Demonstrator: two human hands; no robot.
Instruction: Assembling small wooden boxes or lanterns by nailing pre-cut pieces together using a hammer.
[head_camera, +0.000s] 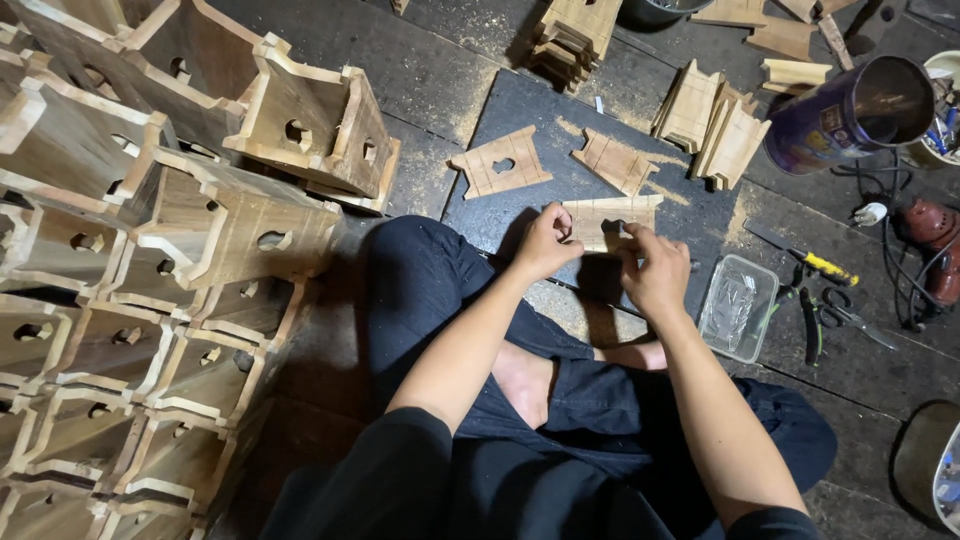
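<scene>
I sit cross-legged on a dark floor. A flat wooden panel (608, 216) with notched edges stands on edge between my hands. My left hand (545, 243) grips its left end and my right hand (656, 268) pinches its right end. Beyond it two more cut wooden panels lie flat on a dark board (690, 215): one with a hole (499, 163) and one turned at an angle (614, 161).
Several finished wooden box-like pieces (170, 240) are stacked at my left. Stacks of cut panels (712, 124) stand at the back. A clear plastic tray of nails (738, 307), pliers (808, 315), a screwdriver (815, 262), a dark can (850, 112) and a power tool (932, 245) lie at the right.
</scene>
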